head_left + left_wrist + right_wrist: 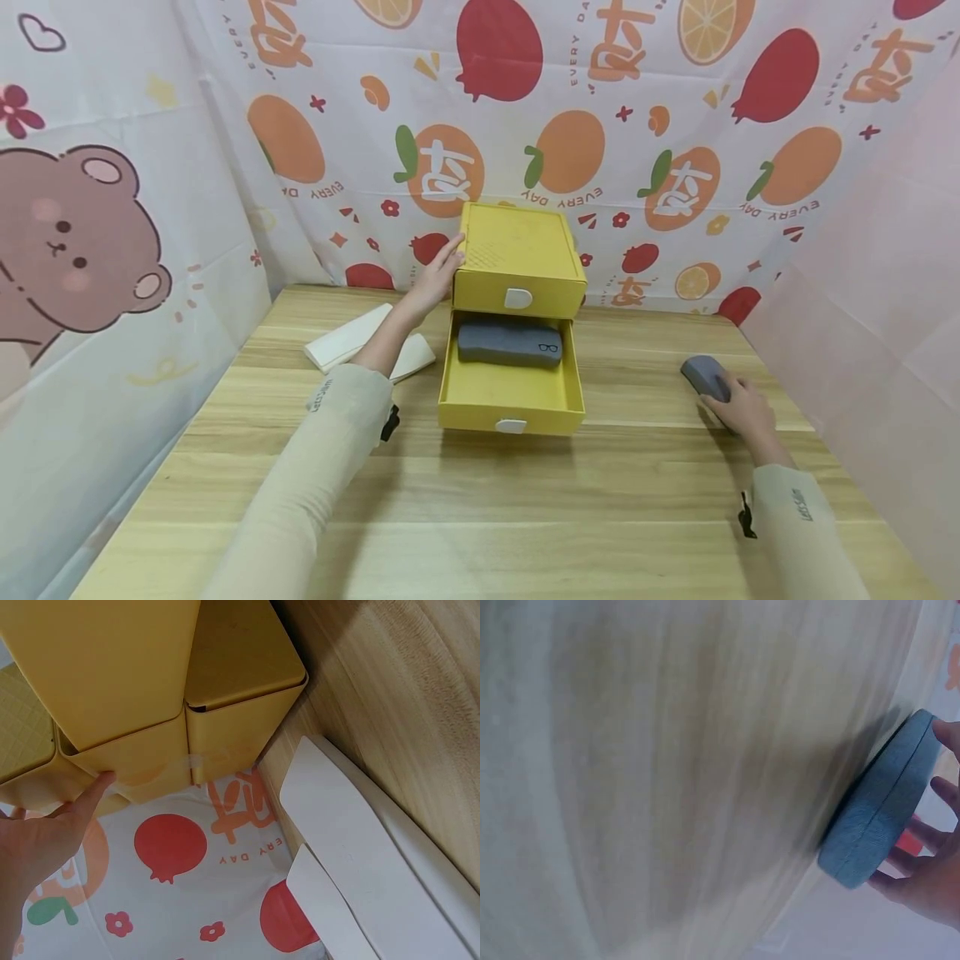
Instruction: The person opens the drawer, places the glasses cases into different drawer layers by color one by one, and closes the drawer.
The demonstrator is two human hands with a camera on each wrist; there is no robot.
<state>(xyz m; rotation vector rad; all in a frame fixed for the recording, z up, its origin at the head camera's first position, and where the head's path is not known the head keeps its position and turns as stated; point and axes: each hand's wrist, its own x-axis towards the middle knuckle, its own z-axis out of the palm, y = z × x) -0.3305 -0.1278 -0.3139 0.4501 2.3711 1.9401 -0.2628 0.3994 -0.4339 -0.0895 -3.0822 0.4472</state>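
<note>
A yellow two-tier drawer box stands at the back middle of the table. Its lower drawer is pulled out and holds a dark grey glasses case with a small glasses mark. My left hand touches the box's left side with its fingers stretched out; the left wrist view has the hand against the yellow wall. At the right side of the table, my right hand grips a second grey glasses case. The right wrist view shows fingers and thumb around that case.
Two white cases lie left of the drawer box, one longer and one partly behind my left forearm. Fruit-printed cloth hangs right behind the table, with further cloth at both sides. The wooden table extends toward me.
</note>
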